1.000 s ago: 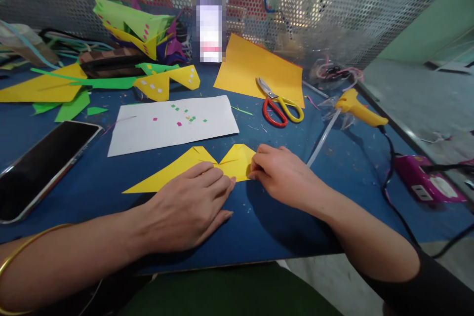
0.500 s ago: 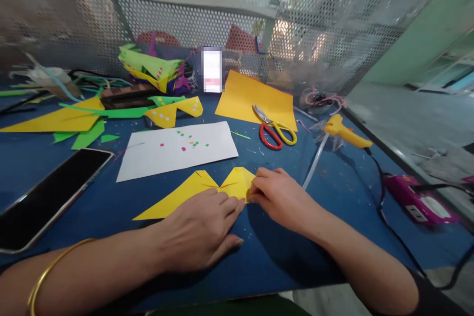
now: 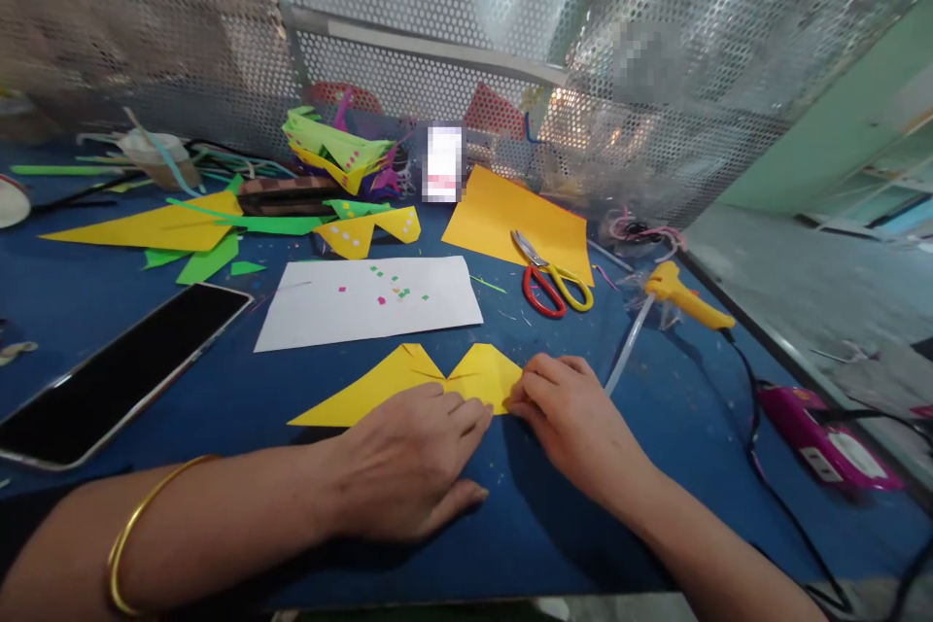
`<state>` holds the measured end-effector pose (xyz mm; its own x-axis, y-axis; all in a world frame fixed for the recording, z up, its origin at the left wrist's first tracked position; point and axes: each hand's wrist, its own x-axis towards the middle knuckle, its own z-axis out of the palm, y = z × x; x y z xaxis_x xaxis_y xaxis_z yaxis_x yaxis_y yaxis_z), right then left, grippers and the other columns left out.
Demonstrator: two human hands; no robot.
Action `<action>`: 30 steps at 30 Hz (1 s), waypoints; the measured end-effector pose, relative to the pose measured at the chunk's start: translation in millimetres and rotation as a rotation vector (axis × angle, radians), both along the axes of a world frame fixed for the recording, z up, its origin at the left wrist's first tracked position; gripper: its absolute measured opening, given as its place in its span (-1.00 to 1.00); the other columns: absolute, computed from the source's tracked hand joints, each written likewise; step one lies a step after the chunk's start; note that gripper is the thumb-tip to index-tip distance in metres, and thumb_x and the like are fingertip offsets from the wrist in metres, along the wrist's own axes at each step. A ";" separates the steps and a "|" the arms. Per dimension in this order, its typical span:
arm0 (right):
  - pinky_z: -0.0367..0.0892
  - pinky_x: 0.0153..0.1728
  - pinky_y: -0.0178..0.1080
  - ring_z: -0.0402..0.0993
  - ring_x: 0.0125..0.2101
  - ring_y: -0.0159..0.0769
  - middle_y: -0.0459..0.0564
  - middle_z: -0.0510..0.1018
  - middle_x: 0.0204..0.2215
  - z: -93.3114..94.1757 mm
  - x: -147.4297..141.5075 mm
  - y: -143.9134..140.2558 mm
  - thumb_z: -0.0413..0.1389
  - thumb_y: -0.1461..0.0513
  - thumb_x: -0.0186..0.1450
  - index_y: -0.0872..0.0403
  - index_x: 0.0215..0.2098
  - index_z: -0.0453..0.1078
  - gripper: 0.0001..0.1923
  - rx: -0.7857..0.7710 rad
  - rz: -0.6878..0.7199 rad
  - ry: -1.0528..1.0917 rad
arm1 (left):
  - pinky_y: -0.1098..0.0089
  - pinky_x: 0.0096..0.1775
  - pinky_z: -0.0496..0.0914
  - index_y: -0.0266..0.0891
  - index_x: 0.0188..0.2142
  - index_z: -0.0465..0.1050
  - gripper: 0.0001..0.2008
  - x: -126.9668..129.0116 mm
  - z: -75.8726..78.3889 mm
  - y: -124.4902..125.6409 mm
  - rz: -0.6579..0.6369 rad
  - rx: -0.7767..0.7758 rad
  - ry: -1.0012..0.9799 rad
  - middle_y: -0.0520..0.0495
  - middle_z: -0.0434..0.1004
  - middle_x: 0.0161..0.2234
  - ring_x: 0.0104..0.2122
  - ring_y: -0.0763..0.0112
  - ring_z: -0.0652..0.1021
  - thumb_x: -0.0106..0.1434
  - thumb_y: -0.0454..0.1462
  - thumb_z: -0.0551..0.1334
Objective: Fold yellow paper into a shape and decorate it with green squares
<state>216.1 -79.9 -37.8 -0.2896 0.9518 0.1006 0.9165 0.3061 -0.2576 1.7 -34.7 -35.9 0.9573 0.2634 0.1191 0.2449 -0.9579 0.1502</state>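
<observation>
A folded yellow paper [image 3: 473, 375] with a notch in its upper edge lies on the blue table near its front. My left hand [image 3: 419, 452] rests palm down over its lower edge, fingers lying on the paper and thumb apart. At the paper's right end, my right hand [image 3: 558, 398] has fingertips pinched on the edge. Beyond the paper lies a white sheet [image 3: 313, 319] with small green and pink paper bits on it. Scissors [image 3: 543, 287] with one red and one yellow handle lie behind my right hand, partly on an orange-yellow sheet [image 3: 485, 204].
A yellow hot glue gun [image 3: 685, 294] with a clear stick and a cord is at right, near a magenta power box [image 3: 823, 437]. A phone [image 3: 123, 369] lies at left. Cut yellow and green papers [image 3: 160, 219] and a cup [image 3: 156, 160] stand behind, before a perforated metal screen [image 3: 437, 0].
The view has shifted, so the table's things appear slightly lower and farther right. Both hands stay at the same places on the yellow paper.
</observation>
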 end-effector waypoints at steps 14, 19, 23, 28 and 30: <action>0.16 -0.20 -0.16 0.44 -0.27 -0.21 0.00 0.51 -0.33 5.7 -2.7 5.4 0.07 0.34 0.35 0.13 -0.36 0.46 -0.85 -0.101 -0.095 -0.089 | 0.20 -0.29 0.32 -0.33 0.17 0.28 -0.48 2.1 -4.4 1.6 0.018 0.033 0.022 -0.17 0.53 -0.22 -0.32 0.16 0.52 0.36 -0.03 0.10; 0.19 -0.09 -0.17 0.43 -0.25 -0.29 -0.08 0.50 -0.34 8.4 8.9 1.8 0.14 0.32 0.34 0.09 -0.34 0.45 -0.91 -0.092 -0.050 0.064 | 0.19 -0.27 0.31 -0.38 0.14 0.32 -0.49 3.8 -4.6 1.0 0.022 0.057 0.000 -0.19 0.53 -0.24 -0.29 0.13 0.53 0.36 -0.05 0.12; 0.19 -0.13 -0.16 0.44 -0.26 -0.25 -0.05 0.50 -0.34 9.9 10.6 0.5 0.12 0.34 0.34 0.12 -0.34 0.46 -0.89 -0.112 -0.099 -0.005 | 0.19 -0.27 0.31 -0.38 0.15 0.32 -0.49 2.4 -5.2 0.4 0.013 0.050 -0.012 -0.19 0.54 -0.24 -0.28 0.13 0.53 0.36 -0.06 0.11; 0.16 -0.21 -0.13 0.44 -0.28 -0.16 0.03 0.51 -0.34 9.8 4.5 3.3 0.04 0.34 0.36 0.15 -0.35 0.47 -0.81 -0.136 -0.144 -0.191 | 0.17 -0.26 0.30 -0.40 0.19 0.29 -0.45 1.3 -6.2 0.4 0.017 0.042 0.018 -0.19 0.53 -0.21 -0.27 0.13 0.53 0.36 -0.05 0.11; 0.14 -0.24 -0.13 0.45 -0.29 -0.15 0.04 0.50 -0.35 9.4 2.7 4.7 0.02 0.34 0.36 0.14 -0.35 0.46 -0.80 -0.135 -0.130 -0.243 | 0.17 -0.26 0.30 -0.41 0.20 0.29 -0.44 1.7 -6.3 0.8 0.019 0.046 0.034 -0.20 0.53 -0.21 -0.27 0.12 0.52 0.36 -0.05 0.11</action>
<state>218.8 -75.2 -28.5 -0.1645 0.9826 -0.0864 0.9855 0.1601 -0.0562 3.4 -33.9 -42.3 0.9560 0.2762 0.0987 0.2669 -0.9587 0.0978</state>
